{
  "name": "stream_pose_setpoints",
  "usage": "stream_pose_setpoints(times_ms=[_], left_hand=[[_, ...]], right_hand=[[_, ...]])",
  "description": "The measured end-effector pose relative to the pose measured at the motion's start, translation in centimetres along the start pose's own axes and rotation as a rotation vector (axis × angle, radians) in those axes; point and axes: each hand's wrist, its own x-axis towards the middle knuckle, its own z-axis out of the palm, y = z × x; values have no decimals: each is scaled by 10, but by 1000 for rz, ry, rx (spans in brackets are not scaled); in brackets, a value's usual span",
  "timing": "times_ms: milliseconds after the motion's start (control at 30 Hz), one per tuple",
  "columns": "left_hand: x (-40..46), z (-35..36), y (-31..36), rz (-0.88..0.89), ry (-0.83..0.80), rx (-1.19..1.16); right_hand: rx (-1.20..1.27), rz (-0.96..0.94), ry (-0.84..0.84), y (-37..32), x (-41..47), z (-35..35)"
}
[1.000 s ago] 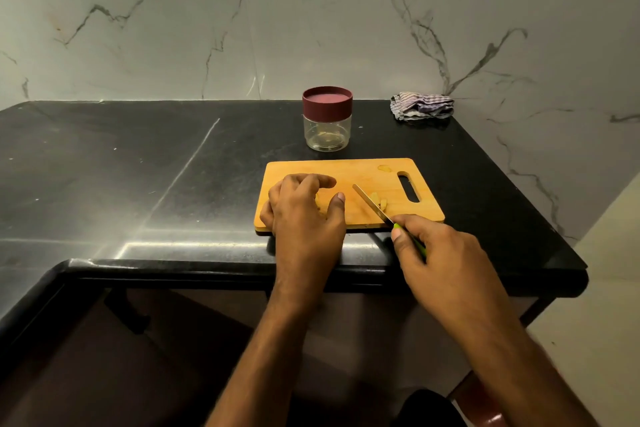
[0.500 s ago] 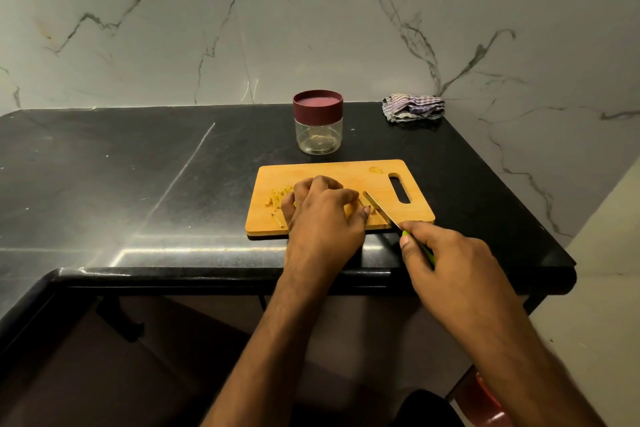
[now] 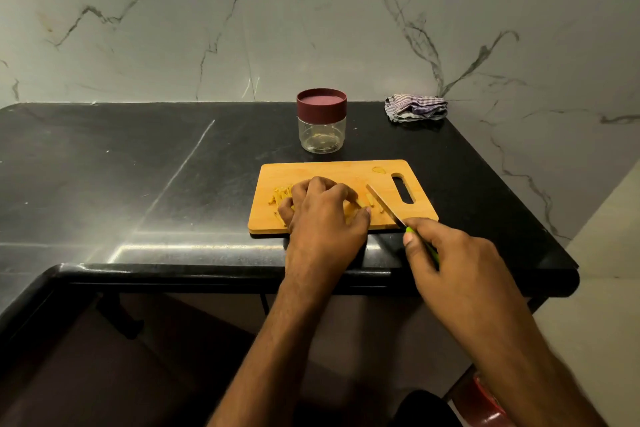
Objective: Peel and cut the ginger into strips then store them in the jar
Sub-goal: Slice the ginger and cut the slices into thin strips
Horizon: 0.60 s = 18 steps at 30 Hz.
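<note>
Two hands are over the wooden cutting board [image 3: 332,172] as I watch from the head camera; the board lies flat near the front edge of the black surface [image 3: 138,166], its handle slot to the right. My left hand [image 3: 323,215] rests on the middle of the board with fingers curled down over ginger pieces; its grip looks closed on the ginger [image 3: 356,207], though the knuckles hide most of what it holds. A small heap of cut ginger strips [image 3: 281,193] shows on the board just left of that hand; a few more pale strips [image 3: 372,200] lie just right of the fingertips, beside the blade. My right hand [image 3: 453,260] is clenched round the green handle of the knife [image 3: 388,206]; the blade slants up and left across the board, its tip near the middle, its edge low by the loose strips; I cannot tell whether it touches the wood. Behind the board, apart from it, stands the clear jar [image 3: 321,133] with its maroon lid [image 3: 321,103] on; a few pale bits sit at its bottom. Further right, against the marble wall [image 3: 311,28], lies a crumpled striped cloth [image 3: 415,108].
</note>
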Motion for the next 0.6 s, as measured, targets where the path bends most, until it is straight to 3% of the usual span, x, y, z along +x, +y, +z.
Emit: stream_pose_setpoints(times_ms=[600], left_hand=[[3,-6,-10,-83,5,-83]], right_hand=[[22,-45,-106,-15,-3,9]])
